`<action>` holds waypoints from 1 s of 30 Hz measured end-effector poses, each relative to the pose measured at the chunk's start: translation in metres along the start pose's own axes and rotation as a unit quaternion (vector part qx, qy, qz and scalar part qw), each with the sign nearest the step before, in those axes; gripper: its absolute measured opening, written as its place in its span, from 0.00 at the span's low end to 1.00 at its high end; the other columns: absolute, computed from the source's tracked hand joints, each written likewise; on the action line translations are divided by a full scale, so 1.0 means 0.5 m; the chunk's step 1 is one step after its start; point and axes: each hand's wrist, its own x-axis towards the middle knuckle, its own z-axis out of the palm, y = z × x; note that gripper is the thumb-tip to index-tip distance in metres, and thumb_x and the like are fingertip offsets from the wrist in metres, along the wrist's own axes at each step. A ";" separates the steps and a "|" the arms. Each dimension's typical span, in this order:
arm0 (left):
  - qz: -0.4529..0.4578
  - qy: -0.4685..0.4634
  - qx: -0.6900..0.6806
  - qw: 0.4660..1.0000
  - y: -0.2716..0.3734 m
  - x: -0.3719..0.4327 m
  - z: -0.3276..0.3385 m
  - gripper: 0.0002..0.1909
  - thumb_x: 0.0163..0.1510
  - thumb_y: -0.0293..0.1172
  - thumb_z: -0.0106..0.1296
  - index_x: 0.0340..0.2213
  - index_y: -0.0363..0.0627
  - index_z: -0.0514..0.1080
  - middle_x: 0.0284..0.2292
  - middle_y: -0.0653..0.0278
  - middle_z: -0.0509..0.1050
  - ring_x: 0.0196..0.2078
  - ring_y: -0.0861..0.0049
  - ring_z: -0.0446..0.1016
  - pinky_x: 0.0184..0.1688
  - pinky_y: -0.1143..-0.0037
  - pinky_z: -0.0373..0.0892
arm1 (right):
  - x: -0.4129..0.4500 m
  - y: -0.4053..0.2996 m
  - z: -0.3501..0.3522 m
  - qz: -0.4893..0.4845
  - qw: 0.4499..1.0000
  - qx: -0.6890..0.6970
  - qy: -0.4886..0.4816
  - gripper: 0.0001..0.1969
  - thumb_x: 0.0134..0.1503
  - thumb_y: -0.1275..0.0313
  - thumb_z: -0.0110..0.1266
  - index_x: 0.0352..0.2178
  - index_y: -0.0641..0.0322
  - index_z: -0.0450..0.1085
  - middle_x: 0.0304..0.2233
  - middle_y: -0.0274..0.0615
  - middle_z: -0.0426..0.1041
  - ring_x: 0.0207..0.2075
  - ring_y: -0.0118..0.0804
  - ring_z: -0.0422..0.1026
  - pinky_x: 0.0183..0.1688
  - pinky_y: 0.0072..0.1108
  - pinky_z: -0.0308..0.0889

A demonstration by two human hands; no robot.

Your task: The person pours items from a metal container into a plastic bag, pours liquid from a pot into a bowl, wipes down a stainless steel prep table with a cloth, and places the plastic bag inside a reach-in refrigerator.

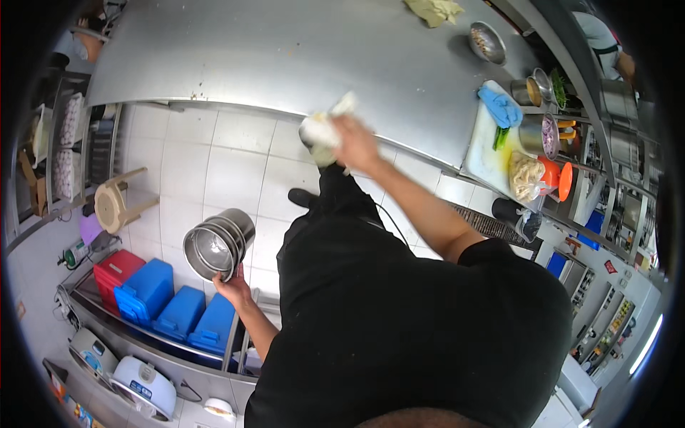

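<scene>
My left hand (234, 288) grips the rim of a nested stack of stainless steel pots (219, 245), held over the tiled floor with the mouths facing me. My right hand (356, 142), blurred, is closed on a pale cloth (321, 130) at the near edge of the stainless steel table (257, 59). Part of the cloth lies over the table's edge, and part hangs in front of it. The fingertips of my right hand are partly hidden by the cloth and the blur.
A cutting board (481, 147) with a blue cloth (500, 107) stands right, near a metal bowl (487, 44). A yellowish cloth (434, 10) lies at the far edge. Blue bins (144, 291) and a beige stool (112, 206) stand left. Other people are at the upper corners.
</scene>
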 end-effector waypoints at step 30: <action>-0.031 0.065 -0.049 0.996 0.031 0.179 0.233 0.41 0.53 0.44 0.50 0.64 0.36 0.57 0.62 0.50 0.64 0.63 0.55 0.66 0.65 0.57 0.63 | 1.443 0.289 -0.207 0.095 0.959 -0.186 0.192 0.31 0.60 0.45 0.49 0.61 0.41 0.67 0.59 0.56 0.68 0.58 0.59 0.70 0.57 0.44 0.66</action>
